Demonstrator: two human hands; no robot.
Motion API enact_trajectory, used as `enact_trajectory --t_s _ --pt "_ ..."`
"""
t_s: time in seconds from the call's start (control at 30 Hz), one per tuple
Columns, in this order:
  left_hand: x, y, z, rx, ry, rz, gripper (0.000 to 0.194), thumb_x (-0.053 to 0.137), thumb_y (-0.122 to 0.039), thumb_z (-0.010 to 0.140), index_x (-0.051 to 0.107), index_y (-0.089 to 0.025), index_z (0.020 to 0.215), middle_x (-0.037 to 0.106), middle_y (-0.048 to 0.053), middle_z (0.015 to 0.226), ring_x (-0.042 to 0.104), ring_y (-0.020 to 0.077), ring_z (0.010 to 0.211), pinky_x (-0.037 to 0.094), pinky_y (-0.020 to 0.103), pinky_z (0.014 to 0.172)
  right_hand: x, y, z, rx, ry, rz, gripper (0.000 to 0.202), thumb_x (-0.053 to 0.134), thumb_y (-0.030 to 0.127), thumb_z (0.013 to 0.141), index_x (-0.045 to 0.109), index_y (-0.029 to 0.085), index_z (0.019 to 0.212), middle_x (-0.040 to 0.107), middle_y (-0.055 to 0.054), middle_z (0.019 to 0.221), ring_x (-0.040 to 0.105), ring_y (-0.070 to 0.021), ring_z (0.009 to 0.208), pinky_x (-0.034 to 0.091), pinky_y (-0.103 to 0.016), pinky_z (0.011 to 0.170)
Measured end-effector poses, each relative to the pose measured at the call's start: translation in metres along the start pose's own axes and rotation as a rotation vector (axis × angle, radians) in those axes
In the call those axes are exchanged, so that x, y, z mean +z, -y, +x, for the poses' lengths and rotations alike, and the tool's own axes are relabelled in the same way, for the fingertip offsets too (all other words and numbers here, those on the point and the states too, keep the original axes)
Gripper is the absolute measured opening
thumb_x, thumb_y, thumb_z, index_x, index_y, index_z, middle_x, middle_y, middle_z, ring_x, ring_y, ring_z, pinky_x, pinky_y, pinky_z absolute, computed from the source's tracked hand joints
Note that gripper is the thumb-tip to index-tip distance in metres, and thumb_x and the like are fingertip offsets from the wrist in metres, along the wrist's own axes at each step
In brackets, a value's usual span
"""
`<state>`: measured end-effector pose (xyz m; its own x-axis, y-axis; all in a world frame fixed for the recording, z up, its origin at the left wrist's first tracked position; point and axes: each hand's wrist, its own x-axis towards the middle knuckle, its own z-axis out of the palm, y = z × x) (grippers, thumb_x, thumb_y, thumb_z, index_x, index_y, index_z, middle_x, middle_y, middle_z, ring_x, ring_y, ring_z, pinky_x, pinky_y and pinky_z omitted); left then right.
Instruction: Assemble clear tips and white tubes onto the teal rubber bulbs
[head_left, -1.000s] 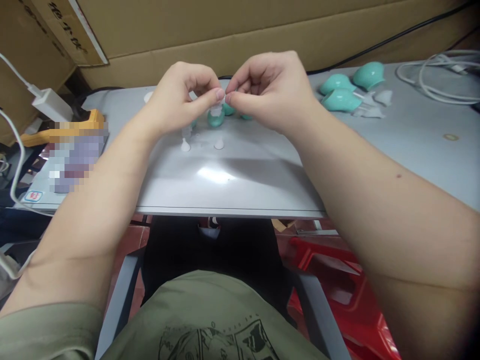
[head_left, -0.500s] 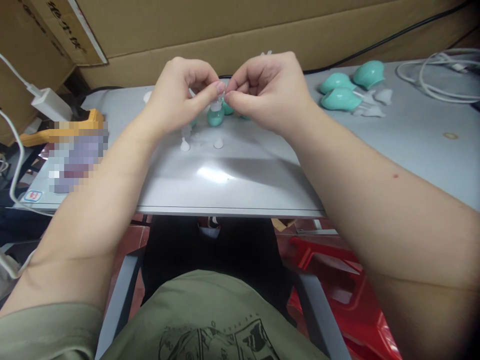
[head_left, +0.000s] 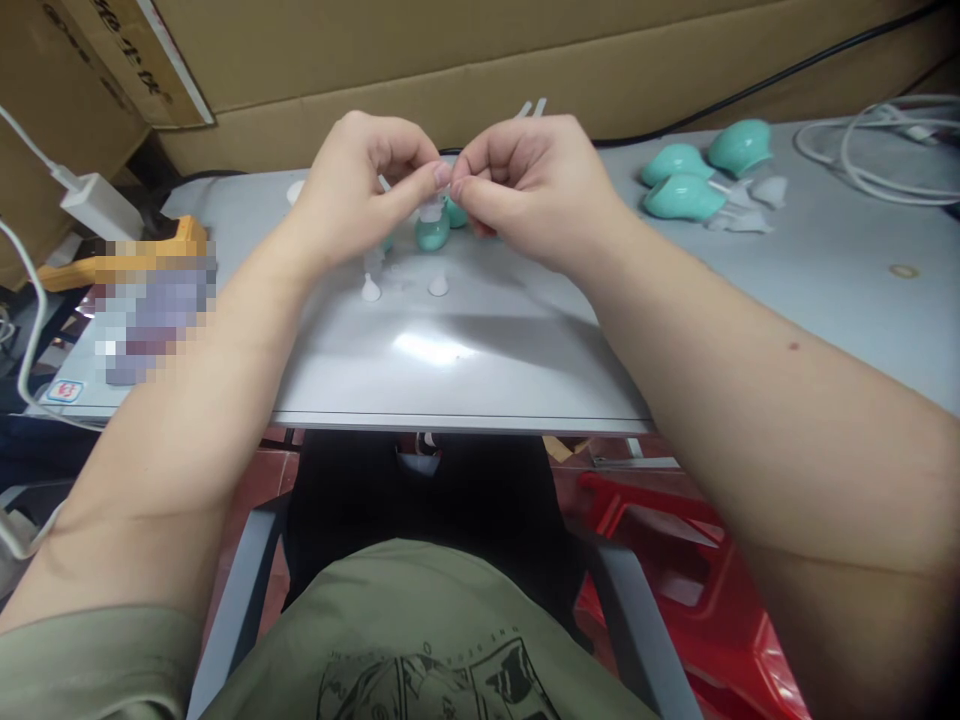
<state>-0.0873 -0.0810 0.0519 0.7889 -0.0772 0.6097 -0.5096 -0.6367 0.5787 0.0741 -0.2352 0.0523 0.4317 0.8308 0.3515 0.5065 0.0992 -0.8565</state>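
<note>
My left hand (head_left: 367,185) is closed in a pinch, thumb against fingers, at the back of the table. Its fingertips meet those of my right hand (head_left: 540,185), which is pinched as well. Whatever lies between the fingertips is too small and hidden to make out. Directly below them stands a small round teal bottle (head_left: 432,234) with a translucent top. More teal pieces are partly covered by the hands. On the table in front lie two small white funnel-shaped pieces, a left one (head_left: 371,289) and a right one (head_left: 439,287).
Glossy teal bulb-shaped pieces (head_left: 684,198) and white plastic parts (head_left: 742,218) lie at the back right, near a coiled white cable (head_left: 847,175). A yellow tool (head_left: 187,236) and white charger (head_left: 101,208) are left. Cardboard (head_left: 480,95) walls the back; a red stool (head_left: 675,600) stands below.
My right hand has turned slightly and lowered a little at the wrist, and two pale strips now show above it. The left hand stays nearly still.
</note>
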Motion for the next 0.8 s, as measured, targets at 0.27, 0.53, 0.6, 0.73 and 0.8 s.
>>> enact_trajectory --t_s 0.27,0.53,0.6,0.73,0.8 --pt "0.001 -0.033 -0.001 0.001 0.089 0.020 0.076 0.068 -0.082 0.089 0.079 -0.043 0.154 0.081 0.008 0.110 0.060 0.0435 0.139 0.055 0.064 0.097 0.000 -0.006 0.000 0.011 0.012 -0.087 0.017 0.073 0.039 0.105 0.062 0.027 0.099 0.056 -0.004 0.083 0.047 -0.0193 0.077 0.034 -0.040 0.075" --pt "0.001 -0.042 0.000 0.006 0.176 0.043 0.074 0.069 -0.088 0.086 0.082 -0.043 0.143 0.078 0.007 0.100 0.058 0.0412 0.137 0.052 0.060 0.095 0.002 -0.002 0.000 0.041 0.028 -0.120 0.021 0.074 0.037 0.101 0.055 0.028 0.100 0.056 -0.003 0.079 0.046 -0.0206 0.073 0.032 -0.041 0.074" --pt "0.002 -0.042 0.000 0.007 0.199 0.046 0.074 0.070 -0.090 0.085 0.083 -0.043 0.140 0.078 0.007 0.097 0.057 0.0407 0.136 0.051 0.060 0.094 0.002 -0.001 -0.001 0.039 0.027 -0.118 0.019 0.072 0.036 0.101 0.054 0.028 0.100 0.057 -0.003 0.079 0.046 -0.0206 0.073 0.032 -0.041 0.074" --pt "0.005 -0.043 -0.002 0.006 0.239 0.051 0.073 0.071 -0.093 0.082 0.084 -0.044 0.134 0.075 0.007 0.092 0.056 0.0396 0.135 0.050 0.058 0.093 -0.001 -0.003 -0.001 0.024 0.022 -0.094 0.018 0.074 0.034 0.100 0.057 0.028 0.099 0.055 -0.004 0.082 0.048 -0.0206 0.075 0.033 -0.042 0.075" --pt "0.006 -0.044 -0.004 0.006 0.257 0.057 0.073 0.071 -0.095 0.081 0.084 -0.044 0.131 0.074 0.007 0.090 0.055 0.0391 0.134 0.049 0.057 0.092 -0.003 -0.005 0.000 -0.015 0.003 -0.080 0.017 0.077 0.034 0.098 0.060 0.030 0.098 0.055 -0.005 0.085 0.049 -0.0213 0.076 0.033 -0.043 0.074"
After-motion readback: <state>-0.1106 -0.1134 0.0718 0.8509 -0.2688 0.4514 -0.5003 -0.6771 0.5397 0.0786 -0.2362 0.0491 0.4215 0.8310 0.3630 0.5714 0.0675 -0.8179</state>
